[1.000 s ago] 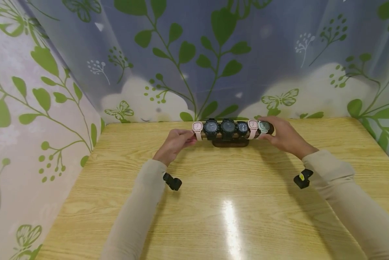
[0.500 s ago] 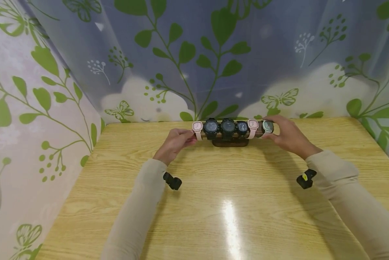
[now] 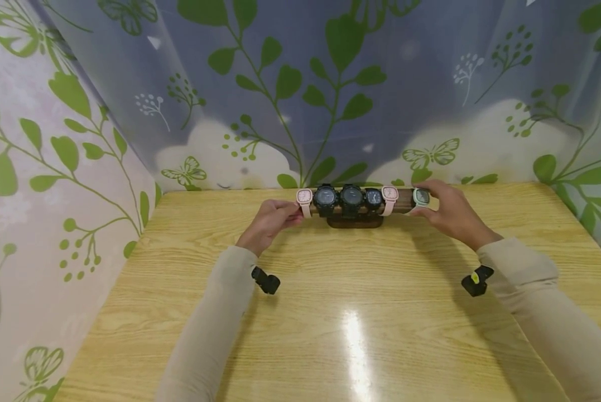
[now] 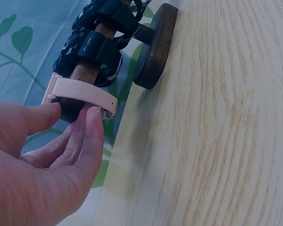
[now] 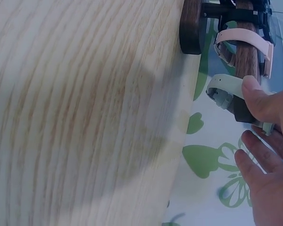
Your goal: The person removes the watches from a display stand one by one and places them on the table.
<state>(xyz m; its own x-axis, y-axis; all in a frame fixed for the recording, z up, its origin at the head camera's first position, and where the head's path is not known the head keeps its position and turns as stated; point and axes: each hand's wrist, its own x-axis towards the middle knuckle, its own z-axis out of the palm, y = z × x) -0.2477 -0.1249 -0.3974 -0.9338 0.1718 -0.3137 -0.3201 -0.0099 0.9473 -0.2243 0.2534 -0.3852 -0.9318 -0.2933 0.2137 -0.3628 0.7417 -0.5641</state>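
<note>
A dark wooden watch stand (image 3: 355, 221) carries several watches along its raised bar. My left hand (image 3: 272, 222) holds the bar's left end, thumb and fingertips around the dark end cap (image 4: 69, 109), right beside a pink watch (image 4: 82, 90). At the other end my right hand (image 3: 453, 215) pinches a mint-green watch (image 3: 421, 197), its strap (image 5: 228, 84) looped round the bar's tip. The thumb lies on the strap; some fingers are behind the watch. Bare brown bar (image 3: 404, 199) separates it from a second pink watch (image 3: 389, 194).
Between the pink watches sit black watches (image 3: 351, 196) of two sizes. The stand is near the back edge of a light wood-grain table (image 3: 300, 312). A leaf-patterned curtain (image 3: 280, 134) rises just behind, and another patterned panel (image 3: 54, 206) borders the left. Each wrist wears a black camera (image 3: 266, 280).
The mint-green watch has slid right along the bar with my right hand, leaving a widening gap from the pink watch. My left hand stays at the left end.
</note>
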